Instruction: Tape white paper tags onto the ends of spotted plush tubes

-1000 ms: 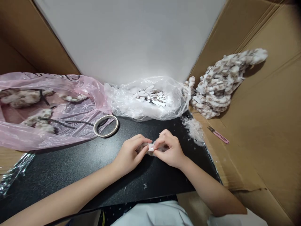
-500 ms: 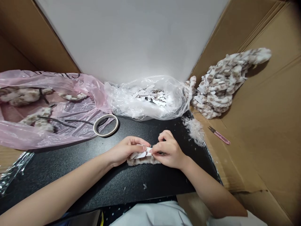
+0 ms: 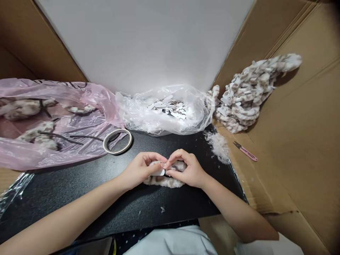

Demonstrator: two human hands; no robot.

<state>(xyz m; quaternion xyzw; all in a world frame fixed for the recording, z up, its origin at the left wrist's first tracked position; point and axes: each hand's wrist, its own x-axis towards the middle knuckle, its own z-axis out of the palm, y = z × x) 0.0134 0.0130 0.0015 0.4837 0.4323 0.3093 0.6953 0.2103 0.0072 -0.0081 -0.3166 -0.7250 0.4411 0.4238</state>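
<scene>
A fluffy white-and-brown plush loop [image 3: 170, 182] lies on the black tabletop before me, its far side partly hidden under my fingers. My left hand [image 3: 143, 169] pinches the far side of this loop between thumb and fingers. From under the left thumb sticks out a white tag [image 3: 158, 173]. My right hand [image 3: 189, 169] is closed in a pinch against the left fingertips, thumb and index finger curved around the loop's far right part. Whatever small piece lies between the right fingertips is too small to make out.
A pink bag [image 3: 106, 102] with plush pieces and black cords lies left, beside a tape roll [image 3: 130, 142]. A clear bag [image 3: 140, 122] of white tags stands behind. Right are plush loops [image 3: 243, 101], fluff [image 3: 218, 147] and pink-handled thread snips [image 3: 246, 152]. Cardboard walls surround the table.
My right hand has turned and moved slightly left, its fingertips now meeting the left ones. A white strip between the hands is no longer visible, and more of the plush loop shows.
</scene>
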